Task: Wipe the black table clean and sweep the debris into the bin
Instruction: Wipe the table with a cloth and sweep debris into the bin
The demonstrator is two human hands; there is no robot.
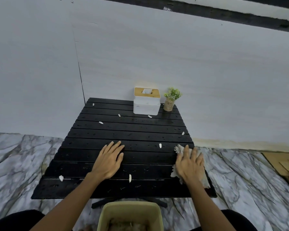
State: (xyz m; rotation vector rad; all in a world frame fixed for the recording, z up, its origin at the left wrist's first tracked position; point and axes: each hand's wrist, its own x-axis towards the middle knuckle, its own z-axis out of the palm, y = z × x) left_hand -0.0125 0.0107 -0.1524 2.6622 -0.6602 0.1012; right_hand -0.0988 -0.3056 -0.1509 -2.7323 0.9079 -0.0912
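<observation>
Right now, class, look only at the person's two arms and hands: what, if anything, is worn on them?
Nothing is worn. The left hand and right hand are bare: no gloves, and no rings, watch or bands that show. Both forearms are uncovered up to the bottom edge of the picture, with no sleeve in sight. No markings show on either arm.

Both hands (108,161) (189,165) flat on black table (133,129)
</observation>
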